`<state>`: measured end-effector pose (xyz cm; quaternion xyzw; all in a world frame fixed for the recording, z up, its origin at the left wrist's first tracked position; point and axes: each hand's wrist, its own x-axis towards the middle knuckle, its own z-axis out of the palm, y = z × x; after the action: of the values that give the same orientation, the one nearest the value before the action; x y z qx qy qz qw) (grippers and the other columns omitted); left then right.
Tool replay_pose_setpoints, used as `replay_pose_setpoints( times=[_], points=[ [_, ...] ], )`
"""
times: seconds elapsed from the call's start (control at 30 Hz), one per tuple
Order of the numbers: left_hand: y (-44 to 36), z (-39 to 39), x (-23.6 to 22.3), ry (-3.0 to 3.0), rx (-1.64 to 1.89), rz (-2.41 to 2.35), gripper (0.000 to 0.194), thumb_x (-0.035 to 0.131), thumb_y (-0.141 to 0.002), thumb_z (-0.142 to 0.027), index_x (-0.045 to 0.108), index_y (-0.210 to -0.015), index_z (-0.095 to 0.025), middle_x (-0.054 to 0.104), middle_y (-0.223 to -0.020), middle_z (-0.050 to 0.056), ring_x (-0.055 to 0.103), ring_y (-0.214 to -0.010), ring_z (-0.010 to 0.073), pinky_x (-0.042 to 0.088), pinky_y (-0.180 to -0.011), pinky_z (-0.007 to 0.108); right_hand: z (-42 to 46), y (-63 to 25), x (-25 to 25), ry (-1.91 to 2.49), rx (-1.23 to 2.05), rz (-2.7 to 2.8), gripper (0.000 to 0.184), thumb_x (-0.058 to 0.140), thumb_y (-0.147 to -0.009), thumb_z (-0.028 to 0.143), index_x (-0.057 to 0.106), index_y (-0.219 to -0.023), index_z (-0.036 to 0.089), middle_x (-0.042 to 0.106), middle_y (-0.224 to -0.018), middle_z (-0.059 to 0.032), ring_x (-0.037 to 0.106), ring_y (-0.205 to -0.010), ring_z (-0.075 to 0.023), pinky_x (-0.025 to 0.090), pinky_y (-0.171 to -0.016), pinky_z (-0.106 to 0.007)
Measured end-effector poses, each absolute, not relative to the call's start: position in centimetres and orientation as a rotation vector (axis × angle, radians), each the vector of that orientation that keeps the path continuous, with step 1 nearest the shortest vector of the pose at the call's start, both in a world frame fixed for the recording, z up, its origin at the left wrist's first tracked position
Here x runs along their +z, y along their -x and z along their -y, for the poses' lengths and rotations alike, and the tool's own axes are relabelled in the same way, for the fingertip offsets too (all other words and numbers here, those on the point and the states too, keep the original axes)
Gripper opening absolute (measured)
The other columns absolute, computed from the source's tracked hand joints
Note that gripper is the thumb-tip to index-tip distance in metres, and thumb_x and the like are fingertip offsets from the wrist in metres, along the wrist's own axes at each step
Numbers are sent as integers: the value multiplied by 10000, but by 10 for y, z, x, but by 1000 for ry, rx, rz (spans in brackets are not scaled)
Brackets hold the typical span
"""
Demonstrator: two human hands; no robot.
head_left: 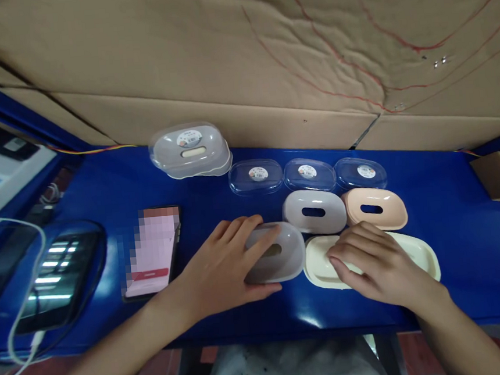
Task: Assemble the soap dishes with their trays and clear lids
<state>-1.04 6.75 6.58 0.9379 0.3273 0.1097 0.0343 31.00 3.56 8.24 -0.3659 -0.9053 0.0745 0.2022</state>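
My left hand (230, 265) is closed around the left end of a grey oval dish (291, 251) with a slot in its middle. Its fingers lie across the dish and its thumb is at the near edge. My right hand (372, 261) is curled over a long cream tray (419, 251); its fingertips are hidden, and whether anything is in them does not show. Behind the tray sit another grey slotted dish (296, 211) and a peach slotted dish (394, 207).
Clear oval lids with round labels, a left one (240, 179), a middle one (295, 175) and a right one (345, 173), line the back. A stacked set (211, 144) stands farther left. A phone (152, 248) and a cabled dark device (56, 274) lie left; cardboard (220, 44) walls the back.
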Motion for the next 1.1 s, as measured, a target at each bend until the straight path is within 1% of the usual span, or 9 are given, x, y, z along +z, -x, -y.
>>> replay_pose_setpoints(
  times=[0.07, 0.2, 0.27, 0.4, 0.53, 0.67, 0.73, 0.9, 1.1],
  points=[
    [10, -65, 67, -2909, 333, -1001, 793, 772, -883, -634, 570, -1490, -165, 619, -1427, 255, 665, -1175, 439, 545, -952, 580, -37, -305, 75, 1016, 182, 2596, 160, 578, -1061, 198, 698, -955, 198, 734, -866, -44, 659, -792, -208, 512, -757, -377],
    [11, -62, 65, -2919, 261, -1040, 813, 783, -876, -630, 559, -1514, -180, 640, -1435, 235, 672, -1188, 425, 540, -956, 558, -40, -295, 59, 1040, 211, 2685, 229, 522, -1100, 220, 698, -1224, 143, 785, -1070, -89, 729, -954, -244, 571, -874, -412],
    [10, -62, 64, -2900, 215, -1063, 810, 767, -890, -640, 546, -1531, -197, 640, -1453, 219, 670, -1215, 411, 544, -969, 548, -41, -295, 56, 1069, 225, 2685, 261, 513, -1106, 230, 680, -1288, 144, 788, -1127, -100, 737, -1010, -253, 582, -911, -427],
    [6, -61, 63, -2829, 151, -1124, 806, 760, -890, -656, 550, -1534, -220, 637, -1468, 207, 666, -1244, 412, 554, -989, 574, -41, -298, 55, 1109, 243, 2682, 278, 520, -1110, 253, 662, -1330, 160, 781, -1158, -103, 736, -1068, -259, 584, -954, -436],
    [2, -56, 60, -2764, 168, -1165, 820, 772, -882, -645, 554, -1531, -193, 617, -1470, 233, 650, -1273, 438, 570, -990, 585, -41, -297, 55, 1144, 243, 2705, 282, 523, -1113, 280, 654, -1332, 160, 769, -1154, -106, 732, -1076, -275, 584, -958, -456],
    [0, -51, 54, -2712, 185, -1129, 845, 760, -907, -612, 479, -1591, -204, 500, -1606, 256, 594, -1377, 458, 557, -1030, 623, -41, -295, 54, 1171, 258, 2709, 284, 519, -1113, 288, 657, -1325, 160, 766, -1149, -113, 735, -1062, -286, 590, -910, -458],
    [0, -50, 52, -2701, 157, -1101, 852, 791, -894, -559, 459, -1605, -227, 453, -1659, 244, 560, -1421, 464, 544, -1052, 640, -41, -296, 54, 1175, 263, 2708, 285, 519, -1112, 289, 661, -1323, 161, 768, -1149, -115, 737, -1058, -287, 592, -903, -458],
    [1, -50, 50, -2734, 137, -1086, 751, 781, -904, -357, 485, -1583, -232, 470, -1659, 229, 566, -1418, 450, 555, -1049, 619, -40, -294, 52, 1160, 199, 2687, 389, 522, -1112, 296, 584, -1461, 135, 760, -1236, -136, 723, -1122, -298, 597, -963, -476],
    [0, -52, 53, -2866, 228, -1053, 826, 850, -837, -303, 486, -1573, -217, 317, -1745, 269, 587, -1400, 470, 581, -1018, 589, -34, -289, 51, 990, 111, 2674, 484, 558, -1099, 337, 529, -1548, 157, 701, -1357, -161, 669, -1200, -315, 593, -1003, -485]
  ],
)
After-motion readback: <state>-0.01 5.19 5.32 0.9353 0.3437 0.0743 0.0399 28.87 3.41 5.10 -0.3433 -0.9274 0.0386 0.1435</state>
